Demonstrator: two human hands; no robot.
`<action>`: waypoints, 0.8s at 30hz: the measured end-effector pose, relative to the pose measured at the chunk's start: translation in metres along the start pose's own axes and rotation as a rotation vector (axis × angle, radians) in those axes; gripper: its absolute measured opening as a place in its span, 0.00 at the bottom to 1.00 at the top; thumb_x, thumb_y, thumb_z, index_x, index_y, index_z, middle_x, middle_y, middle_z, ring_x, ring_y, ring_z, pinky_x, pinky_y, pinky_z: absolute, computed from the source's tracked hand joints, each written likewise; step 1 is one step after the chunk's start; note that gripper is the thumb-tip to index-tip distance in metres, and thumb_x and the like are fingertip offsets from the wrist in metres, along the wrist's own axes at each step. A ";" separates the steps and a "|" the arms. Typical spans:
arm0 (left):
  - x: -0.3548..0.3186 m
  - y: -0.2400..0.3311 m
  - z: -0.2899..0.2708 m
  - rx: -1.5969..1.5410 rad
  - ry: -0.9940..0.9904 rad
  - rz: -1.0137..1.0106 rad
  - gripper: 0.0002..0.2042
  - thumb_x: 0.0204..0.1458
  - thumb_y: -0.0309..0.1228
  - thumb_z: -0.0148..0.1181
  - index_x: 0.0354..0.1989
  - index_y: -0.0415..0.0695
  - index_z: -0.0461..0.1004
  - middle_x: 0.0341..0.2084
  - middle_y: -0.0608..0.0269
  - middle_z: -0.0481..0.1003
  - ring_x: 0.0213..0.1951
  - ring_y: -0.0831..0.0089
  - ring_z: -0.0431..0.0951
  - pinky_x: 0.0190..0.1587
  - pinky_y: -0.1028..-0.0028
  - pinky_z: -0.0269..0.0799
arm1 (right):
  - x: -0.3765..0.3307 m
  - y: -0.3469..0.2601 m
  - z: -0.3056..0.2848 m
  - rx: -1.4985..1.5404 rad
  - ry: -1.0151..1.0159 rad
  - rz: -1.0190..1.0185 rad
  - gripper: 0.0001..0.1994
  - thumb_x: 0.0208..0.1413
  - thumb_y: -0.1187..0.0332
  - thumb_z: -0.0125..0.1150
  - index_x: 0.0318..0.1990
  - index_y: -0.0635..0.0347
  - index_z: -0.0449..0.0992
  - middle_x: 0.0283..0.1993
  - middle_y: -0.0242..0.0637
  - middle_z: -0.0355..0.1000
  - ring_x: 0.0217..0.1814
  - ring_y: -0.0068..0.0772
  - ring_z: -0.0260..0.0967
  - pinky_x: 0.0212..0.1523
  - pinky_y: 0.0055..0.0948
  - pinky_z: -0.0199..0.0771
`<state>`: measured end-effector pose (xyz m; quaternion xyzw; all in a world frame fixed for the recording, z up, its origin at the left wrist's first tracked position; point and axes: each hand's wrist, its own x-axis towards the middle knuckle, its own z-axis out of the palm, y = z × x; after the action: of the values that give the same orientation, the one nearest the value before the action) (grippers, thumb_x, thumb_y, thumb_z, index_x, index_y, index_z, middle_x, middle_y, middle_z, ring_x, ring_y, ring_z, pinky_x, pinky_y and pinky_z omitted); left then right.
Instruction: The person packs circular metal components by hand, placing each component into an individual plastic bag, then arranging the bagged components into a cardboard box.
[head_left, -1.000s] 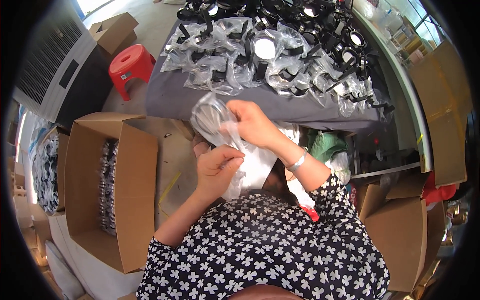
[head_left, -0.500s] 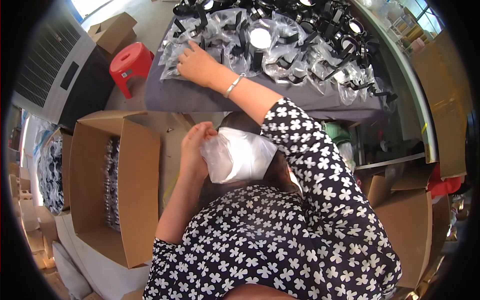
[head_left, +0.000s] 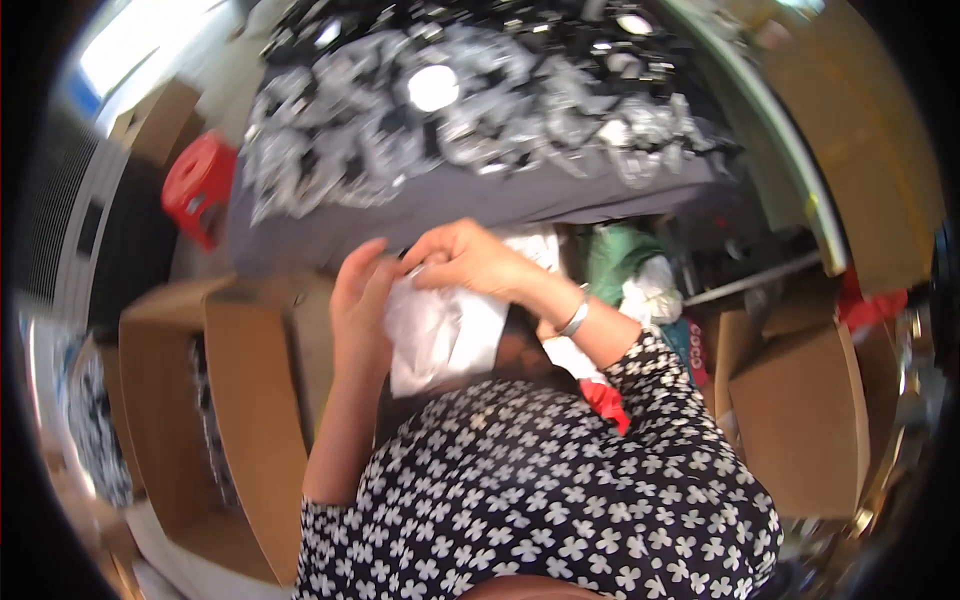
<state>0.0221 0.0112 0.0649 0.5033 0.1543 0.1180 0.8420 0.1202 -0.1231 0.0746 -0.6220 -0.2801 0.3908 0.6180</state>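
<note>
A stack of clear plastic bags (head_left: 446, 345) lies over my lap, its top sheet crumpled and whitish in the light. At the stack's upper left corner, my left hand (head_left: 360, 300) is closed on the edge of a plastic bag. My right hand (head_left: 465, 262), with a silver bangle at the wrist, meets it there, its fingers pinched on the same bag's top edge. The fingertips of both hands are close together and somewhat blurred. Beyond them, several bagged black items with straps or clips (head_left: 380, 130) lie on the dark cloth of the table (head_left: 330, 240).
To the left stands an open cardboard box (head_left: 165, 400) with bagged items inside, and a red stool (head_left: 200, 180) behind it. Another carton (head_left: 800, 420) is at the right. Loose black parts with round shiny faces (head_left: 520, 25) are heaped at the table's back.
My right hand has come back from the bagged items on the table to my left hand at the bag stack. The whole view has shifted and blurred.
</note>
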 end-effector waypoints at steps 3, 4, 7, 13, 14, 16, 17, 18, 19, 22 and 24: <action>0.001 -0.008 -0.009 -0.018 -0.060 -0.077 0.16 0.47 0.19 0.49 0.46 0.38 0.65 0.33 0.61 0.72 0.35 0.75 0.72 0.37 0.77 0.69 | -0.002 0.013 -0.006 0.066 0.116 -0.127 0.03 0.46 0.75 0.58 0.30 0.62 0.74 0.23 0.24 0.69 0.26 0.12 0.62 0.28 0.15 0.63; 0.000 -0.006 -0.004 0.018 -0.054 -0.139 0.14 0.46 0.18 0.48 0.43 0.37 0.67 0.32 0.60 0.72 0.33 0.75 0.73 0.36 0.77 0.70 | -0.006 0.012 -0.006 0.105 0.126 -0.145 0.02 0.46 0.75 0.58 0.28 0.62 0.74 0.22 0.24 0.69 0.25 0.13 0.62 0.28 0.16 0.63; -0.002 -0.007 0.000 0.073 -0.111 -0.180 0.10 0.44 0.18 0.49 0.36 0.36 0.70 0.30 0.60 0.73 0.29 0.75 0.73 0.33 0.78 0.71 | -0.017 0.005 -0.011 0.046 0.161 -0.165 0.02 0.47 0.74 0.59 0.28 0.62 0.73 0.22 0.25 0.68 0.25 0.12 0.62 0.27 0.15 0.63; 0.006 -0.014 -0.005 0.211 -0.134 0.040 0.03 0.45 0.19 0.50 0.25 0.37 0.71 0.20 0.66 0.72 0.22 0.79 0.70 0.27 0.80 0.67 | -0.030 -0.028 -0.055 -0.041 0.406 -0.354 0.04 0.49 0.72 0.56 0.26 0.62 0.71 0.21 0.26 0.67 0.22 0.15 0.64 0.22 0.17 0.65; 0.009 -0.014 -0.006 0.272 -0.145 0.201 0.02 0.44 0.20 0.51 0.23 0.38 0.70 0.18 0.69 0.71 0.20 0.81 0.68 0.25 0.81 0.65 | -0.031 -0.037 -0.071 -0.062 0.503 -0.402 0.04 0.49 0.73 0.56 0.26 0.62 0.71 0.21 0.26 0.67 0.22 0.15 0.64 0.22 0.17 0.65; 0.022 -0.003 -0.002 0.477 -0.170 0.345 0.02 0.44 0.21 0.52 0.22 0.38 0.69 0.16 0.69 0.69 0.18 0.81 0.66 0.23 0.80 0.62 | -0.028 -0.055 -0.101 -0.148 0.677 -0.504 0.03 0.48 0.73 0.56 0.26 0.62 0.71 0.21 0.27 0.68 0.22 0.16 0.64 0.22 0.17 0.66; 0.032 0.002 0.004 0.683 -0.205 0.478 0.03 0.43 0.22 0.52 0.20 0.38 0.67 0.14 0.68 0.68 0.16 0.80 0.63 0.21 0.79 0.60 | -0.025 -0.065 -0.119 -0.246 0.776 -0.560 0.03 0.47 0.74 0.57 0.25 0.63 0.72 0.20 0.28 0.68 0.21 0.16 0.64 0.22 0.18 0.65; 0.045 0.004 0.010 0.680 -0.199 0.484 0.03 0.43 0.22 0.52 0.20 0.38 0.67 0.14 0.68 0.68 0.16 0.80 0.63 0.21 0.79 0.60 | -0.021 -0.075 -0.137 -0.343 0.872 -0.617 0.04 0.45 0.74 0.57 0.24 0.64 0.72 0.19 0.29 0.69 0.20 0.16 0.65 0.21 0.19 0.65; 0.059 0.004 0.018 0.772 -0.226 0.643 0.05 0.43 0.22 0.52 0.19 0.38 0.65 0.12 0.65 0.65 0.15 0.77 0.62 0.20 0.77 0.58 | -0.017 -0.085 -0.156 -0.443 0.963 -0.624 0.04 0.45 0.73 0.58 0.24 0.64 0.73 0.20 0.32 0.70 0.21 0.19 0.66 0.23 0.21 0.66; 0.106 -0.016 0.022 0.861 -0.296 0.784 0.08 0.41 0.22 0.53 0.17 0.37 0.61 0.11 0.59 0.61 0.14 0.71 0.60 0.19 0.73 0.56 | -0.011 -0.109 -0.219 -0.820 1.172 -0.499 0.05 0.41 0.69 0.59 0.25 0.60 0.75 0.24 0.40 0.73 0.26 0.32 0.71 0.29 0.29 0.69; 0.117 -0.022 0.026 0.857 -0.330 0.774 0.09 0.41 0.22 0.53 0.15 0.37 0.59 0.10 0.56 0.59 0.13 0.67 0.59 0.18 0.71 0.55 | -0.011 -0.115 -0.267 -1.112 1.165 -0.287 0.05 0.39 0.67 0.59 0.25 0.56 0.77 0.27 0.43 0.73 0.30 0.42 0.71 0.32 0.35 0.70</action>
<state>0.1413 0.0211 0.0407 0.8293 -0.1393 0.2635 0.4726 0.3517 -0.2702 0.1708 -0.8990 -0.1440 -0.2742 0.3097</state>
